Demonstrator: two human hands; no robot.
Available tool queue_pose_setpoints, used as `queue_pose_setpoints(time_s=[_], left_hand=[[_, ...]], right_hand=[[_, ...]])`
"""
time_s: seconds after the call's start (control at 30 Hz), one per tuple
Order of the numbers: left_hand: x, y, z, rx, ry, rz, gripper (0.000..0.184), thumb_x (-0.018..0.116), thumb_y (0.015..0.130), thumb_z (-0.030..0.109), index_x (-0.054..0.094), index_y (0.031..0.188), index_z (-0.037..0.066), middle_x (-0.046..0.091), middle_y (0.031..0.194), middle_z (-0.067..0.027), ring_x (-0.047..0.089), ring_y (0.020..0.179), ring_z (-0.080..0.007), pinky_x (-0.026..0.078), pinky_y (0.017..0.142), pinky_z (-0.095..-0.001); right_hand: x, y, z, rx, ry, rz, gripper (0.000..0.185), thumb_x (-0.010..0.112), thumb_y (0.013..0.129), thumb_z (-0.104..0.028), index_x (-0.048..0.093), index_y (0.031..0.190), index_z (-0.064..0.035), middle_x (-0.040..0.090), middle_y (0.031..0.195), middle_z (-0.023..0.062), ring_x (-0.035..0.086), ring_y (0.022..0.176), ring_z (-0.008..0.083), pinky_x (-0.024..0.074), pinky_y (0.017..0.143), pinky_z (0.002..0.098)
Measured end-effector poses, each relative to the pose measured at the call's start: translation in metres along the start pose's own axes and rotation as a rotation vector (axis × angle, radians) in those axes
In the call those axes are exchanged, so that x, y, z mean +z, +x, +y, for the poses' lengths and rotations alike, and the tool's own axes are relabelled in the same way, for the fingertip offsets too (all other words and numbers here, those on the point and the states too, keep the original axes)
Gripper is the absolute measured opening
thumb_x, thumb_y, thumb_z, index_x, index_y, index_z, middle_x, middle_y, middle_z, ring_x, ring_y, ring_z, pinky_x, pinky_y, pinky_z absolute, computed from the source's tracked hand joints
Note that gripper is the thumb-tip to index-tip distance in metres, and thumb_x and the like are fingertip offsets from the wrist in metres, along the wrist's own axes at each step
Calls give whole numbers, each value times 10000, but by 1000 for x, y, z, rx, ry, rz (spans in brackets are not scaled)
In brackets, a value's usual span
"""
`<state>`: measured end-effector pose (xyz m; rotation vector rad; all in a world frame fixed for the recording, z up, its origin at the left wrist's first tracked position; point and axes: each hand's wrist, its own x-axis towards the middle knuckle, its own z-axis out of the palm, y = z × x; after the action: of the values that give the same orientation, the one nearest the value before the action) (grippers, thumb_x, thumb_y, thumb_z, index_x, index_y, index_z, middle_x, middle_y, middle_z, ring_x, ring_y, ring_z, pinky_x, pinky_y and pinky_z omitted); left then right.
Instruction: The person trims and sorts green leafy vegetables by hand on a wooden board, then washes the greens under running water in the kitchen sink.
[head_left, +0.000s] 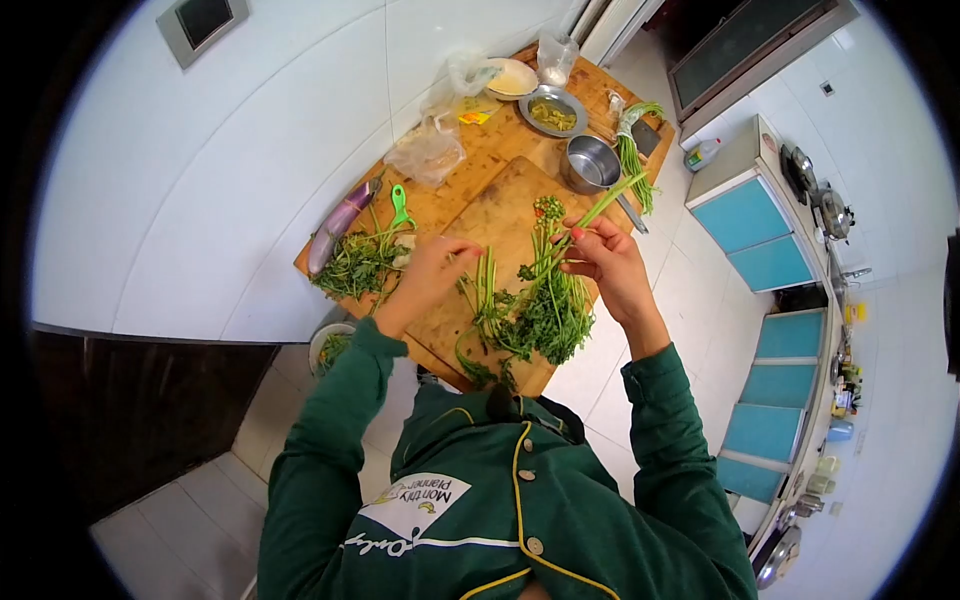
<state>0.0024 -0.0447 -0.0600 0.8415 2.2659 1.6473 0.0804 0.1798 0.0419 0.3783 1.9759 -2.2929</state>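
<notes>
My right hand (612, 262) pinches a stalk of leafy celery (610, 200) above the right side of the wooden cutting board (520, 185). The stalk slants up past my fingers toward the metal pot. Below it, the bunch's dark leaves (558, 318) spread over the board's near right edge. My left hand (440, 272) hovers over the board's left part, its fingers drawn together; what they hold, if anything, is too small to name. Just right of it lie trimmed pale-green stalks (486, 280). Chopped red and green pieces (548, 207) form a small pile farther up the board.
On the table's left are a purple eggplant (342, 222), a green peeler (400, 203) and loose greens (355, 265). Toward the back stand a saucepan (592, 162), a metal dish (553, 112), a bowl (512, 78) and bundled long beans (630, 150). A bin (325, 340) sits below the left edge.
</notes>
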Motion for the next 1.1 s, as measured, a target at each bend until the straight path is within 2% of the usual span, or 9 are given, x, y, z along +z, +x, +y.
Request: queue_pose_setpoints(time_s=[0.1, 0.33, 0.57, 0.63, 0.73, 0.87, 0.93, 1.0, 1.1], left_hand=[[17, -4, 40, -109, -543, -256, 201, 522, 853, 162, 609, 903, -12, 623, 821, -45, 563, 756, -117, 439, 666, -252], [21, -9, 51, -171, -431, -367, 183, 540, 841, 145, 612, 886, -18, 606, 795, -20, 527, 715, -65, 427, 639, -208], [4, -17, -31, -145, -81, 276, 127, 615, 763, 154, 597, 822, 42, 562, 667, -62, 499, 567, -116, 381, 505, -259], [-17, -19, -41, -237, 298, 426, 140, 614, 746, 134, 575, 848, 46, 556, 645, -77, 523, 579, -180, 392, 511, -301], [-37, -29, -100, -137, 777, 317, 168, 589, 747, 101, 553, 905, 54, 562, 681, -105, 549, 625, -251, 412, 578, -326], [-32, -30, -95, -1, 959, 291, 272, 563, 755, 77, 529, 1024, 66, 589, 828, -154, 567, 806, -291, 419, 730, -354], [-16, -14, -62, -211, 108, 156, 302, 546, 803, 109, 517, 1099, 61, 586, 969, -151, 530, 979, -260, 385, 856, -347], [6, 0, -52, -206, -432, -120, 380, 404, 904, 318, 495, 1155, 48, 547, 1121, -110, 500, 1060, -249, 389, 862, -301], [15, -4, 10, -379, -657, -357, 558, 236, 922, 440, 477, 1162, -3, 563, 1076, -105, 551, 965, -235, 415, 847, -319]], right_hand=[[2, 2, -2, -7, 7, -10, 199, 508, 864, -166, 528, 1029, -58, 617, 907, 78, 587, 746, 107, 504, 651, 243], [1, 1, -2, -10, 48, 3, 203, 510, 863, -167, 528, 1027, -50, 615, 908, 82, 586, 737, 107, 504, 642, 233], [-6, -1, -8, -46, 81, 32, 211, 515, 859, -164, 512, 1021, -29, 609, 895, 92, 602, 727, 123, 511, 624, 224], [-8, 0, -8, -40, 86, 29, 209, 515, 859, -163, 514, 1022, -32, 609, 895, 90, 601, 726, 121, 511, 624, 223], [-9, 2, -5, -28, 92, 24, 206, 515, 860, -164, 521, 1018, -33, 611, 907, 89, 593, 710, 114, 512, 627, 226], [-4, 3, -1, 34, 93, -4, 213, 515, 859, -162, 520, 1026, -30, 609, 929, 95, 592, 698, 114, 513, 636, 229], [3, 4, -1, 69, 146, -55, 219, 515, 859, -161, 515, 1034, -30, 610, 931, 94, 595, 704, 119, 511, 635, 227], [6, 6, 2, 106, 198, -106, 225, 515, 859, -161, 511, 1042, -30, 610, 934, 94, 598, 709, 123, 510, 635, 225], [1, 17, 11, 96, 187, -111, 238, 505, 863, -165, 505, 1059, -30, 609, 938, 88, 598, 730, 125, 504, 645, 226]])
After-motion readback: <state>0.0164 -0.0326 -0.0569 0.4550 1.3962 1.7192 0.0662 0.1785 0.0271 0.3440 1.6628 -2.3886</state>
